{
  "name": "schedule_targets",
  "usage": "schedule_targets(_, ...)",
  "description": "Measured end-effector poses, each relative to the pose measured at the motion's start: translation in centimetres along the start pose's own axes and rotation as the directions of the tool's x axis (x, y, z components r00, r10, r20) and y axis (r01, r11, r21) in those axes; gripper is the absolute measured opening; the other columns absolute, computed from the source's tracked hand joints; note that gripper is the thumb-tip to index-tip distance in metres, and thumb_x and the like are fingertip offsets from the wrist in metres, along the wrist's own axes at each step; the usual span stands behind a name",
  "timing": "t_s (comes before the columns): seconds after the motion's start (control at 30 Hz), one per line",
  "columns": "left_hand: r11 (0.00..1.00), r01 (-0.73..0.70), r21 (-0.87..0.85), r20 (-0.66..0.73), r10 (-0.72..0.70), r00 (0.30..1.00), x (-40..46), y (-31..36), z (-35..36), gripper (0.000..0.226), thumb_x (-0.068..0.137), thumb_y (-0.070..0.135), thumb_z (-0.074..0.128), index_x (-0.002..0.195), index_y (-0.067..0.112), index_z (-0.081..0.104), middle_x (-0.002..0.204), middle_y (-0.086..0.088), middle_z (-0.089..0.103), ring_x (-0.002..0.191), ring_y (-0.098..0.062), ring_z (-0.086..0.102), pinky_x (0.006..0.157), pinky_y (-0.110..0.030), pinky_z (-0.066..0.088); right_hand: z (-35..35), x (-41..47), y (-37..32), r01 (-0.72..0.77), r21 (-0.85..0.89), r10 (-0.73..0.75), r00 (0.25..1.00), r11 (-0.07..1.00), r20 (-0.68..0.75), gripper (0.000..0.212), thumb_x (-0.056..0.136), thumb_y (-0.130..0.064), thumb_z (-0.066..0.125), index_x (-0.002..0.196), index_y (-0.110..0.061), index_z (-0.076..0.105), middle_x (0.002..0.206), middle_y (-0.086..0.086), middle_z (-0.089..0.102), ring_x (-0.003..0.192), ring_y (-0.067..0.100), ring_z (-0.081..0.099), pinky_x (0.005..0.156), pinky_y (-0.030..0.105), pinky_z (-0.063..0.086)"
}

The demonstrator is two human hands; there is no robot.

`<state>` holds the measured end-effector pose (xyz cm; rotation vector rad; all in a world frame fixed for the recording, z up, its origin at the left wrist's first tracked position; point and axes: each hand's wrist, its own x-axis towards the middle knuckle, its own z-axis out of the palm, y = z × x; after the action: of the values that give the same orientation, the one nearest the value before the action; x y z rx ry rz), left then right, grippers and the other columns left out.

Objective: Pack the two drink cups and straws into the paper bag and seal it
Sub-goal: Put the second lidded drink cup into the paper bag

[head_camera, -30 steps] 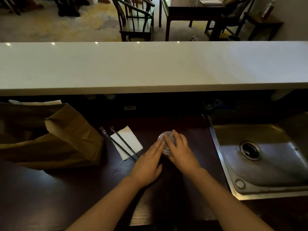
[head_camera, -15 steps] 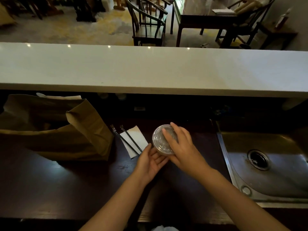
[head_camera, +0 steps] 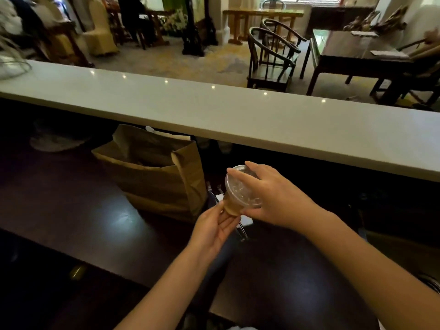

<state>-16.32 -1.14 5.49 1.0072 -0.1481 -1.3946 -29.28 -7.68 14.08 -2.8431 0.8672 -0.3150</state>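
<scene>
A clear plastic drink cup point(head_camera: 240, 194) with a lid and amber liquid is held tilted in the air over the dark counter. My right hand point(head_camera: 273, 196) grips its lid and upper side. My left hand point(head_camera: 214, 227) supports its bottom. The brown paper bag point(head_camera: 162, 177) stands open just to the left of the cup. Two black straws point(head_camera: 213, 192) lie on a white napkin point(head_camera: 246, 220), mostly hidden under my hands. I cannot see a second cup; the bag's inside is dark.
A long white bar top point(head_camera: 238, 120) runs across above the dark work counter point(head_camera: 83, 210). Chairs and tables stand in the room beyond.
Both hands have lifted the cup off the counter and tilted it towards the bag. The view has swung left, and the sink is out of sight.
</scene>
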Motion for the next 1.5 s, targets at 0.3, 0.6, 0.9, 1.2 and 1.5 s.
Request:
schedule_targets(0.3,0.999,-0.031,0.035,0.042,0.03,0.999,-3.3,6.1,-1.9,0.021,0.095,0.016,0.043,0.091,0.007,0.062,0.076,-0.009,0.075,0.073,-0.016,0.072,0.064,-0.025,0.059,-3.0,3.7,-3.4,0.137,-0.017,-0.138,0.99,0.99,-0.016,0.075,0.072,-0.046,0.066,0.138,-0.035,0.032,0.135,0.011,0.047,0.122,0.027,0.043,0.095,0.037,0.043)
schedule_targets(0.6,0.521,-0.387,0.76,0.256,0.308,0.916,-5.5,19.2,-6.9,0.024,0.091,0.012,0.05,0.112,0.013,0.061,0.089,0.0,0.075,0.091,-0.015,0.07,0.075,-0.02,0.056,-6.7,8.8,-7.1,0.186,-0.03,-0.186,0.983,0.982,-0.006,0.079,0.069,-0.046,0.068,0.137,-0.041,0.028,0.136,0.003,0.045,0.121,0.018,0.041,0.088,0.025,0.034)
schedule_targets(0.9,-0.624,-0.688,0.371,0.863,-0.043,0.504,3.9,33.0,-14.1,0.045,0.086,0.026,0.039,0.129,0.024,0.051,0.132,-0.001,0.056,0.124,-0.019,0.051,0.095,-0.038,0.049,-3.9,17.6,-10.3,0.103,-0.087,-0.106,0.994,0.991,-0.035,0.08,0.07,-0.042,0.069,0.138,-0.038,0.027,0.141,0.007,0.041,0.127,0.023,0.038,0.094,0.035,0.043)
schedule_targets(1.2,-0.573,-0.816,-0.069,0.836,-0.48,0.266,9.9,36.3,-15.7,0.037,0.067,0.005,0.078,0.102,0.013,0.07,0.112,-0.007,0.069,0.111,-0.024,0.062,0.081,-0.039,0.057,-0.3,21.8,-11.0,0.311,-0.339,-0.22,0.934,0.888,0.281,0.071,0.076,-0.041,0.063,0.139,-0.03,0.031,0.141,0.016,0.041,0.129,0.03,0.038,0.084,0.033,0.05)
schedule_targets(1.5,-0.472,-0.869,-0.146,0.858,-0.497,0.126,11.2,36.0,-16.3,0.033,0.08,0.013,0.044,0.094,0.01,0.073,0.101,-0.009,0.072,0.097,-0.023,0.068,0.064,-0.032,0.06,4.3,23.5,-8.8,0.406,-0.316,-0.163,0.797,0.858,0.582,0.073,0.07,-0.024,0.073,0.133,-0.023,0.037,0.129,0.024,0.052,0.117,0.037,0.052,0.083,0.045,0.055)
